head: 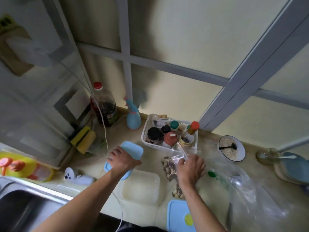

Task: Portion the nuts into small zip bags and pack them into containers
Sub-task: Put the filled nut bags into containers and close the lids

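Blue lids (132, 150): two; hands (122, 159): two.

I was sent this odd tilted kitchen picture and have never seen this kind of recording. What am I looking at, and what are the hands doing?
There is no machine: one wide-angle camera on a person's head looks down at their bare hands, which bends the view. The left hand holds a light blue lid over a blue container. The right hand pinches a small clear zip bag above loose nuts on the counter. Nearby lie a white container, another blue lid, a white basket of jars and a bowl.
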Available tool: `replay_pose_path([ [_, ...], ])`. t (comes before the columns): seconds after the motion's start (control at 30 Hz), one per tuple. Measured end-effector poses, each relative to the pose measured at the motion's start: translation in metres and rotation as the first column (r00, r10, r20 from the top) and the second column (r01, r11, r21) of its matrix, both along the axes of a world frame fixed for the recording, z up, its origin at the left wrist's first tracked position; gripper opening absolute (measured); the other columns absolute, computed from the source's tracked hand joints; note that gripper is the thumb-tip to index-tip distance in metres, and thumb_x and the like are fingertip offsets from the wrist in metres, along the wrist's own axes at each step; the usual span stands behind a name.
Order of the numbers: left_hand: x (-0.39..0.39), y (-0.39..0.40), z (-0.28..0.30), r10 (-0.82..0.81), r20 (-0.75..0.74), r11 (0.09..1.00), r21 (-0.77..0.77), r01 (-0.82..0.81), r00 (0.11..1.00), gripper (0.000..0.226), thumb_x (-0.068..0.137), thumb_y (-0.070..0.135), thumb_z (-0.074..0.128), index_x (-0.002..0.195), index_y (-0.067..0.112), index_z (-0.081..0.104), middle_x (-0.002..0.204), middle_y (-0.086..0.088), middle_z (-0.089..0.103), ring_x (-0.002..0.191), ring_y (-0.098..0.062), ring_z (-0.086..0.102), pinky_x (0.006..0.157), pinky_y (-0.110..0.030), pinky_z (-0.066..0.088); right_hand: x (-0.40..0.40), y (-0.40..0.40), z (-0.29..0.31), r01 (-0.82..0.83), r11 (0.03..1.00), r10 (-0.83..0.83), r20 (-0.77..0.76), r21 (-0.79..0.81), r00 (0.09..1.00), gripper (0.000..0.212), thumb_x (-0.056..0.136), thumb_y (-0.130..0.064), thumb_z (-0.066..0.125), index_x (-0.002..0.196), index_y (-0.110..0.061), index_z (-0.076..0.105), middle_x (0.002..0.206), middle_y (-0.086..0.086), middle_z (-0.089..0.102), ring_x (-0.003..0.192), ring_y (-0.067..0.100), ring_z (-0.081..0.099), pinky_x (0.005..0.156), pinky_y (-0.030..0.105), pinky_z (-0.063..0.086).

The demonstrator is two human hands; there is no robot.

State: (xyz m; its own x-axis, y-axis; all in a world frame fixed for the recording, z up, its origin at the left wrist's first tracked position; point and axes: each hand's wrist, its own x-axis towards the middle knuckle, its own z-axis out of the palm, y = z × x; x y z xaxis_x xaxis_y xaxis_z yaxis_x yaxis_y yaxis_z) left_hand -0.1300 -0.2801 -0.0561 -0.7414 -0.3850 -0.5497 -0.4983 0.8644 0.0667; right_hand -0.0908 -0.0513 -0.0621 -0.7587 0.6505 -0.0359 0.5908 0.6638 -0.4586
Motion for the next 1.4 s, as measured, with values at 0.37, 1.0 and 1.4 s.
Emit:
replay_pose_path([
  [0.37, -0.025, -0.013, -0.048, -0.110, -0.095, 0.991, -0.084, 0.102, 0.989, 0.129, 0.066, 0.077, 0.070, 0.156, 0.009, 0.008, 0.157, -0.018, 0.018, 0.145, -0.037, 0.022, 0.117, -0.049, 0.024, -0.010, 0.001, 0.007, -0.276, 0.919, 0.239, -0.158, -0.281, 0.958, 0.010, 0.090, -0.016, 0.068, 0.081, -0.017, 0.067, 0.073, -0.003, 0.063, 0.071, 0.021, 0.059, 0.063, 0.035, 0.044],
  [1.0, 0.016, 0.026, 0.037, 0.142, -0.305, 0.353, 0.904, 0.239, 0.942, 0.032, 0.103, 0.029, 0.056, 0.089, 0.003, 0.067, 0.080, -0.007, 0.071, 0.075, -0.013, 0.063, 0.072, -0.025, 0.051, -0.023, -0.030, 0.058, -0.353, 0.563, 0.100, -0.362, -0.748, 0.927, 0.004, 0.095, -0.014, 0.067, 0.095, -0.012, 0.071, 0.082, 0.007, 0.076, 0.077, 0.020, 0.072, 0.078, 0.040, 0.058],
  [1.4, 0.046, 0.027, 0.034, 0.677, 0.112, 0.198, 0.924, -0.326, 0.727, 0.041, 0.102, 0.029, 0.051, 0.072, 0.005, 0.065, 0.070, -0.016, 0.072, 0.070, -0.027, 0.070, 0.066, -0.026, 0.054, 0.026, -0.058, 0.035, -0.220, 0.642, 0.104, -0.201, -0.734, 0.974, 0.041, 0.102, -0.039, 0.057, 0.133, -0.032, 0.031, 0.076, -0.003, 0.078, 0.074, -0.001, 0.068, 0.069, 0.022, 0.045],
])
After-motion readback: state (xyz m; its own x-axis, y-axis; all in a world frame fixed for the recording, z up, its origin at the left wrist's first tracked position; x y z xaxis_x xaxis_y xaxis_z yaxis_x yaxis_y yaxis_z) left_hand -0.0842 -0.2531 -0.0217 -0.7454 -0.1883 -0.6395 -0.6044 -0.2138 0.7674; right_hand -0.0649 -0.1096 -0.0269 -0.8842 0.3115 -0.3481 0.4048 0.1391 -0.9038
